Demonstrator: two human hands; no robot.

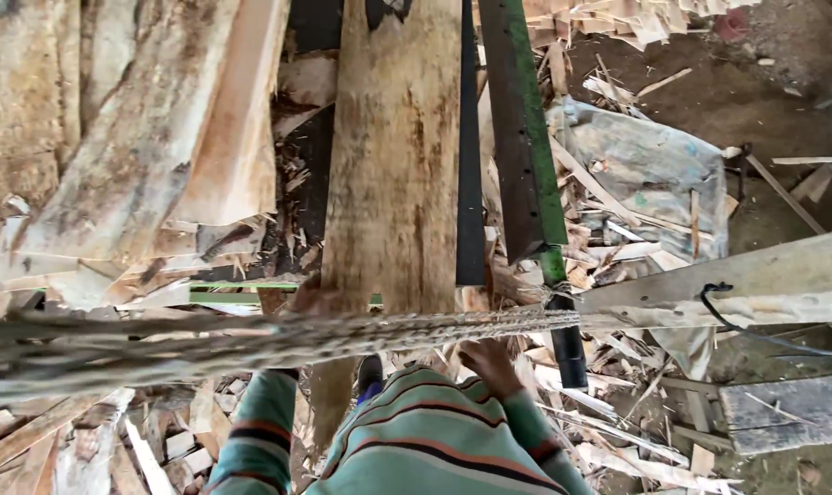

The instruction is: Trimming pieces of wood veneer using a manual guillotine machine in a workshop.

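A long rough plank runs down the middle of the frame from the top edge toward the person in the striped sleeves. Its near end sits at their hands, just behind a thick frayed rope stretched across the lower half of the picture.

To my eye the risk is a slip: the plank looks heavy and splintery, and bare skin could catch on its ragged edges or get pinched against the rope if the board tips sideways. The footing is also littered with wood scraps at the lower right, so a stumble seems possible.

The left hand is at the plank's lower left edge, mostly hidden by the rope; its grip seems wrapped on the wood, but I cannot tell how tightly. The right hand shows below the rope, knuckles up, near the plank's right corner; whether its fingers are clamped on anything is hidden.

A dark beam with a green edge lies just right of the plank, and pale slabs are piled at upper left.
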